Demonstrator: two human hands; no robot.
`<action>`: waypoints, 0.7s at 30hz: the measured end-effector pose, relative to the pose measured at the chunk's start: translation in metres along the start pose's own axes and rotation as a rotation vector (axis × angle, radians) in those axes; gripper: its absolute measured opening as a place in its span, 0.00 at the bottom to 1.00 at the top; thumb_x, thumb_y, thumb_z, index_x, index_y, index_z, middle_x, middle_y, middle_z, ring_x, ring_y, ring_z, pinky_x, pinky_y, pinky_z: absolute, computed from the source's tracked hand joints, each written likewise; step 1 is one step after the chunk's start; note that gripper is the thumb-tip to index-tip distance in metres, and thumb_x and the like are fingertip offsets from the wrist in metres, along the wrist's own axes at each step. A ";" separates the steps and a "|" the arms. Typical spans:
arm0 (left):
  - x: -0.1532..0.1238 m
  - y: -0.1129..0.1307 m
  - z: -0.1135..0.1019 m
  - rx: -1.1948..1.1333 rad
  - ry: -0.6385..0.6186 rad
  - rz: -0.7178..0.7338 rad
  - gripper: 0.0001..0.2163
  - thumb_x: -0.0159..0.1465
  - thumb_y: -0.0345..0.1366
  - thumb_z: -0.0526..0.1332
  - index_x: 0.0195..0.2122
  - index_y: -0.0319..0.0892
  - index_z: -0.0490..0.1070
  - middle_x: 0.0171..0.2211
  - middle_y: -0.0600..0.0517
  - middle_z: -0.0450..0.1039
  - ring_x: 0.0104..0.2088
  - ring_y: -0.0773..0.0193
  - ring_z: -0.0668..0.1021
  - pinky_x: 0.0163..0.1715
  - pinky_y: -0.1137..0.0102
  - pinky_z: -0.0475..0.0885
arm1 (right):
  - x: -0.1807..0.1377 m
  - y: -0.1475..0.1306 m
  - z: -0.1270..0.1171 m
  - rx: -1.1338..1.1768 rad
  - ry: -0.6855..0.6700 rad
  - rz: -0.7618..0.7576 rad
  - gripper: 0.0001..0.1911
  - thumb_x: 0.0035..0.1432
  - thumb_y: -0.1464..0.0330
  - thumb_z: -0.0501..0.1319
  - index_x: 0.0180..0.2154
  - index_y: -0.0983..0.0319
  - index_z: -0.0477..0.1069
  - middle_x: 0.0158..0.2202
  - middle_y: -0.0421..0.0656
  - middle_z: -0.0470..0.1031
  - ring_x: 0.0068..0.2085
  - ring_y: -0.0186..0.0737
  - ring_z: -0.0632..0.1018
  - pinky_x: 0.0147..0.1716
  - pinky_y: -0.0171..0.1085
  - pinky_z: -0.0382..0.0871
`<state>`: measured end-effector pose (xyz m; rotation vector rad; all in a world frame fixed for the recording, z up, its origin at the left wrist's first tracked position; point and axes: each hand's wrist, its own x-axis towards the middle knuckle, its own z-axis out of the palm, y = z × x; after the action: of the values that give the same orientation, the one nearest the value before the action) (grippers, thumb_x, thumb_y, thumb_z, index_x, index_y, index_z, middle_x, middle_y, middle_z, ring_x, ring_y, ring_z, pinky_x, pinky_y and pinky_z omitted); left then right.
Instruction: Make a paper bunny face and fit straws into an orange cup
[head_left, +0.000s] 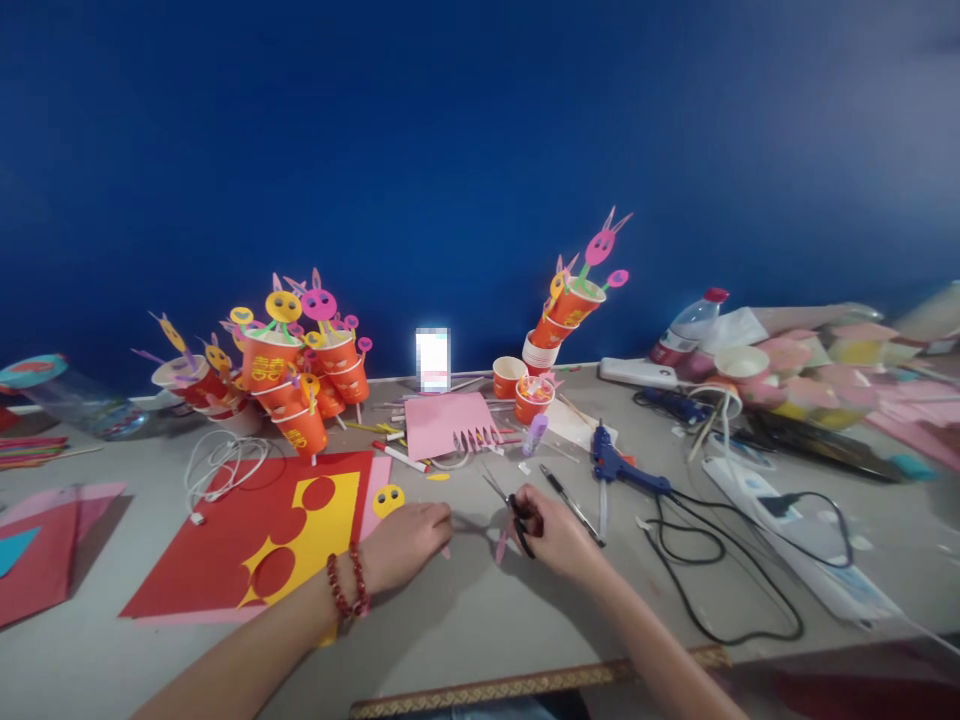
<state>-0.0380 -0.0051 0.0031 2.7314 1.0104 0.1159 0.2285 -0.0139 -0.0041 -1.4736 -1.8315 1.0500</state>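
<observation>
My right hand (553, 533) is closed round the handles of a pair of scissors (508, 505), whose blades point up and to the left over the grey table (480, 610). A small pink paper strip (501, 545) hangs just below that hand. My left hand (405, 543), with a red bead bracelet on the wrist, rests knuckles-up with fingers curled beside the red and yellow paper sheets (262, 535); what it holds is hidden. A yellow paper face (388, 499) lies just above it.
A blue glue gun (619, 465) with a black cable lies to the right, beside a white power strip (780, 520). Orange paper cups with bunny faces (289, 365) stand at back left and back centre (570, 305). Pink fringed paper (448, 423), pens, a bottle (686, 330).
</observation>
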 end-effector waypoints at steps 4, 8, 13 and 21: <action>-0.002 0.000 0.001 0.015 0.017 0.024 0.12 0.70 0.30 0.50 0.37 0.41 0.74 0.37 0.47 0.75 0.36 0.57 0.77 0.39 0.66 0.69 | -0.004 0.003 0.008 0.087 0.050 0.022 0.11 0.46 0.70 0.60 0.29 0.57 0.57 0.21 0.31 0.59 0.21 0.31 0.60 0.21 0.32 0.52; -0.008 0.004 -0.003 0.016 0.030 0.069 0.11 0.70 0.30 0.50 0.37 0.42 0.72 0.35 0.48 0.75 0.36 0.57 0.77 0.39 0.66 0.69 | -0.012 -0.003 0.021 0.198 0.063 0.029 0.12 0.46 0.70 0.63 0.29 0.57 0.58 0.22 0.32 0.65 0.19 0.30 0.61 0.20 0.31 0.53; -0.016 0.019 -0.013 -0.023 0.116 0.106 0.11 0.71 0.33 0.48 0.41 0.42 0.71 0.39 0.46 0.76 0.39 0.58 0.76 0.42 0.66 0.69 | -0.024 -0.029 0.046 0.560 0.060 0.053 0.13 0.48 0.67 0.67 0.30 0.59 0.62 0.26 0.37 0.72 0.25 0.34 0.70 0.25 0.32 0.62; -0.018 0.041 -0.035 -0.274 0.277 0.042 0.13 0.72 0.37 0.50 0.37 0.44 0.73 0.32 0.49 0.78 0.34 0.60 0.77 0.38 0.69 0.70 | -0.034 -0.062 0.056 0.952 0.070 0.210 0.20 0.43 0.60 0.75 0.31 0.61 0.68 0.23 0.33 0.66 0.22 0.29 0.61 0.16 0.27 0.53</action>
<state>-0.0309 -0.0407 0.0473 2.5291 0.9241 0.6077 0.1577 -0.0649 0.0198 -1.0712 -0.8760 1.6280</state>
